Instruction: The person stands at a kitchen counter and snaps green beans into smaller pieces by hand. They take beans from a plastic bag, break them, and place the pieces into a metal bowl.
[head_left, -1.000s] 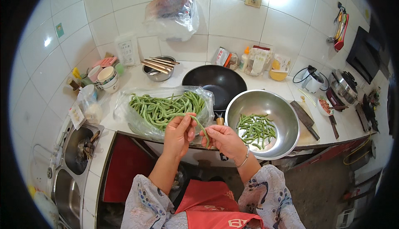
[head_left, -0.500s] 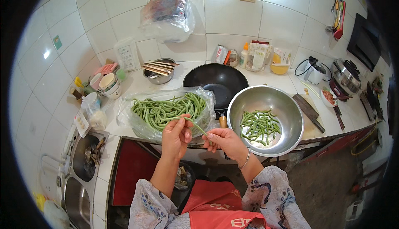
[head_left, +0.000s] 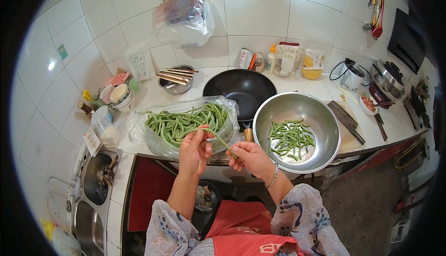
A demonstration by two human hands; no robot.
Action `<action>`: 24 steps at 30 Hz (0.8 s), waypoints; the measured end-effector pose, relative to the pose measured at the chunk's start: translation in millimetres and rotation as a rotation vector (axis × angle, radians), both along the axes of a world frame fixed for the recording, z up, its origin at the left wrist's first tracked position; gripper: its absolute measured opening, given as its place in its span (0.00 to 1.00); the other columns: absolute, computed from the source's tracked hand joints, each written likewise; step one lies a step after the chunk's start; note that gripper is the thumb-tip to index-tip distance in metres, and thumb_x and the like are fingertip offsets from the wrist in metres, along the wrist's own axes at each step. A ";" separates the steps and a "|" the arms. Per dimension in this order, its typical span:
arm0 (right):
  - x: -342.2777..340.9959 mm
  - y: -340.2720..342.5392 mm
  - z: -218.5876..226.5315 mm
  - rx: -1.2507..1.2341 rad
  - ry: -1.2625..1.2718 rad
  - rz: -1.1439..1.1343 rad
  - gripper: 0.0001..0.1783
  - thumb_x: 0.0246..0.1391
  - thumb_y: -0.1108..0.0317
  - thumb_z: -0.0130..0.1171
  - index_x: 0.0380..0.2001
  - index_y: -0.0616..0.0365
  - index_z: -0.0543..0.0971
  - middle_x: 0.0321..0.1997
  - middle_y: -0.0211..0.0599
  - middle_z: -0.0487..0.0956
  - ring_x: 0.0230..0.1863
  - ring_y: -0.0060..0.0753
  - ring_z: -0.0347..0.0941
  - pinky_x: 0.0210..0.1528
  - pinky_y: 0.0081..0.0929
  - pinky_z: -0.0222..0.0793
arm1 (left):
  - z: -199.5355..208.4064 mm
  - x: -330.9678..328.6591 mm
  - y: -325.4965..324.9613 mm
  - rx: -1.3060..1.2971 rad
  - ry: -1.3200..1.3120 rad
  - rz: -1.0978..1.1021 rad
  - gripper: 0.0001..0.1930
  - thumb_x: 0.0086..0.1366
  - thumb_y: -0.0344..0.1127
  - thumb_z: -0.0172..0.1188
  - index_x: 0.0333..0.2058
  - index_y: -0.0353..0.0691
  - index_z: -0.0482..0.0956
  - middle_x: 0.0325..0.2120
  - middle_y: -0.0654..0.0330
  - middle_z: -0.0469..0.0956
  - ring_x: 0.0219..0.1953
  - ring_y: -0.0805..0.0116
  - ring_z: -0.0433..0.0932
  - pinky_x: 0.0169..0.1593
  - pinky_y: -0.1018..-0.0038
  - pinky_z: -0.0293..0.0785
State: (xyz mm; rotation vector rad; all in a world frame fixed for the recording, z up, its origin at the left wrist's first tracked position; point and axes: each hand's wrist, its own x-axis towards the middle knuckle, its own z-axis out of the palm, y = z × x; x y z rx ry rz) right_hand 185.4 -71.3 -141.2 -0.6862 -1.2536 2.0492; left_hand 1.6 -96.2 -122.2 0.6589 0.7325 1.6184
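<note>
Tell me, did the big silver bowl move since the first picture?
No. The silver bowl still juts over the front edge of the counter, right beside the wok; just the camera's view shifted.

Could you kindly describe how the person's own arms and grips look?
The left sleeve and right sleeve are loose, pale grey, with dark blue swirling markings. Both end on the forearms. A slim, silver-coloured bracelet circles the right wrist; none shows on the left. The left grip and right grip are gloveless.
</note>
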 end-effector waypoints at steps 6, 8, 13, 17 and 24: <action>-12.4 6.8 10.3 0.332 -0.142 -0.135 0.12 0.58 0.62 0.47 0.34 0.60 0.73 0.26 0.34 0.76 0.22 0.21 0.70 0.25 0.19 0.65 | 3.3 4.7 4.5 0.124 0.321 0.335 0.11 0.64 0.35 0.48 0.38 0.32 0.72 0.34 0.56 0.76 0.32 0.74 0.74 0.32 0.81 0.71; -28.1 17.5 18.9 0.717 -0.281 -0.288 0.11 0.56 0.64 0.47 0.34 0.61 0.72 0.28 0.41 0.76 0.24 0.31 0.72 0.27 0.27 0.67 | -3.6 -4.7 13.9 0.170 0.574 0.445 0.11 0.64 0.34 0.48 0.38 0.31 0.72 0.35 0.56 0.76 0.35 0.73 0.74 0.38 0.79 0.70; -42.6 34.7 27.3 1.128 -0.899 -0.258 0.08 0.54 0.67 0.44 0.31 0.60 0.68 0.28 0.52 0.75 0.30 0.51 0.73 0.32 0.44 0.67 | -12.1 -38.7 11.7 0.018 0.840 0.368 0.12 0.64 0.35 0.47 0.37 0.31 0.72 0.33 0.58 0.75 0.34 0.74 0.72 0.39 0.78 0.67; -32.2 15.4 14.8 1.183 -1.010 -0.203 0.08 0.54 0.66 0.43 0.30 0.60 0.67 0.26 0.49 0.76 0.29 0.50 0.74 0.31 0.44 0.68 | -17.9 -27.0 -30.2 -0.068 0.918 0.344 0.12 0.63 0.36 0.48 0.35 0.32 0.74 0.31 0.59 0.75 0.33 0.75 0.72 0.38 0.78 0.66; -21.6 0.6 20.2 1.235 -0.526 -0.507 0.05 0.52 0.70 0.47 0.28 0.60 0.70 0.29 0.43 0.72 0.29 0.48 0.70 0.31 0.35 0.68 | -17.4 -15.1 -37.4 0.250 1.018 0.562 0.08 0.61 0.32 0.52 0.35 0.34 0.75 0.36 0.56 0.74 0.37 0.70 0.72 0.41 0.77 0.66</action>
